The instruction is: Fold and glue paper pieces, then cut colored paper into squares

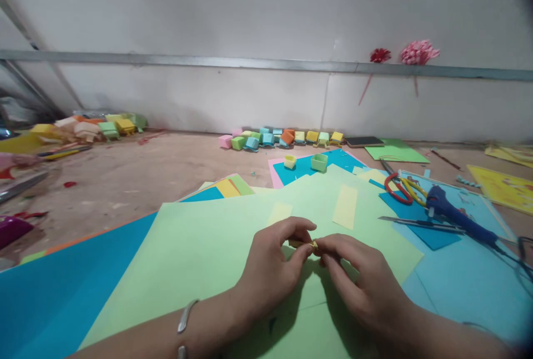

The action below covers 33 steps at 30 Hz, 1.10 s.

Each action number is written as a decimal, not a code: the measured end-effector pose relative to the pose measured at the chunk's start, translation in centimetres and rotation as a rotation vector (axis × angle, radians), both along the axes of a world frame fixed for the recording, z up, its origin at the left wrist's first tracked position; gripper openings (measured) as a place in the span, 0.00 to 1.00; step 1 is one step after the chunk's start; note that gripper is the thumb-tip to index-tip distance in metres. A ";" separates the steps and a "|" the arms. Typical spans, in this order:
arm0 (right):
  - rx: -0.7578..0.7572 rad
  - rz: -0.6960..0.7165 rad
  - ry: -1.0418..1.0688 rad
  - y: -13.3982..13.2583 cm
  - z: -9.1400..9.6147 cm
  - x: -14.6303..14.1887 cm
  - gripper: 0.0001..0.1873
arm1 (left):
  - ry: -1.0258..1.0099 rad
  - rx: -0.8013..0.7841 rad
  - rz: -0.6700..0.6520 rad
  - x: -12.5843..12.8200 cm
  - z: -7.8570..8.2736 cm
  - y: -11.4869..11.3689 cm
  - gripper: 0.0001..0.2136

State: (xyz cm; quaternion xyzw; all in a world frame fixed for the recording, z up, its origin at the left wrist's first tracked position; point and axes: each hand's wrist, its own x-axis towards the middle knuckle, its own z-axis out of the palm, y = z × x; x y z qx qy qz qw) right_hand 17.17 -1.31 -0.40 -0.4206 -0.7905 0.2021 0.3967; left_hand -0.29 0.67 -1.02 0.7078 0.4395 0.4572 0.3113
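with our left hand [272, 259] and right hand [360, 273] loosely curled, we pinch a small yellow piece [314, 245] above the near green sheet [187, 253].

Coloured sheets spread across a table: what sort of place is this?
Probably a papercraft workspace: the blue glue gun, the scissors and the row of small colourful shapes suggest it.

A small yellow piece [315, 245], crumpled or folded at its visible end and otherwise mostly hidden by fingers, is pinched between the fingertips of the left hand [272, 259] and right hand [360, 270], above pale green paper [200, 259].
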 end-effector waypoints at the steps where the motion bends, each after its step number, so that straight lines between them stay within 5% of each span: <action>1: 0.021 0.019 0.002 0.0 -0.1 0.0 0.12 | 0.001 0.001 0.007 0.0 0.0 0.0 0.10; 7: 0.060 0.098 0.033 0.1 -0.6 0.1 0.14 | 0.026 -0.001 0.018 -0.1 -0.4 0.0 0.13; 13: -0.123 0.160 0.102 -0.2 -0.4 -0.2 0.13 | 0.056 0.015 0.018 -0.3 0.1 0.1 0.15; 21: -0.473 -0.075 0.173 1.4 -0.3 0.0 0.09 | 0.158 0.020 -0.084 0.1 0.2 0.0 0.16; 25: -0.502 -0.086 0.249 1.7 -0.1 0.2 0.11 | -0.069 -0.220 -0.110 0.1 0.4 0.2 0.18; 28: -0.491 -0.141 0.306 1.8 0.2 0.3 0.12 | -0.265 -0.460 -0.122 0.1 0.7 0.6 0.11; 33: -0.503 -0.143 0.313 1.9 0.1 0.4 0.13 | -0.309 -0.619 -0.173 0.1 1.0 0.9 0.11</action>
